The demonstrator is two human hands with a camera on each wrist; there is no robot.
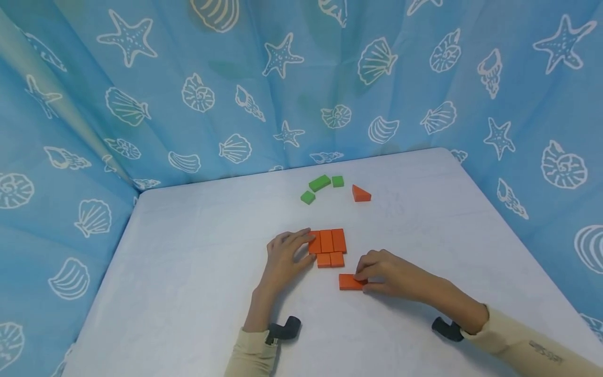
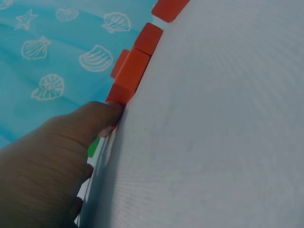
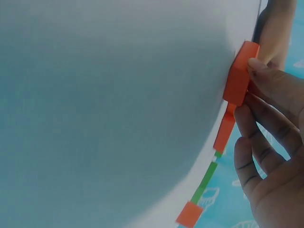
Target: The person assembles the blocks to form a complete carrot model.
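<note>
In the head view, the right hand (image 1: 391, 275) hid the right end of the single orange block (image 1: 347, 283), and the left hand (image 1: 285, 257) covered part of the leftmost orange block (image 1: 315, 246). Lettering (image 1: 545, 352) on the right sleeve (image 1: 515, 332) was too small to read. The bottom edge cut off the tabletop (image 1: 188, 293). In the left wrist view, the thumb (image 2: 97, 118) hid most of a green piece (image 2: 93, 148), and the top edge cropped an orange piece (image 2: 170, 8).

A hand could cross the tabletop (image 1: 198, 251) between the orange cluster (image 1: 327, 242) and green blocks (image 1: 320, 183); the left hand (image 1: 286, 255) bars the cluster's left, while the gap toward the right hand (image 1: 388, 273) seems narrow.
</note>
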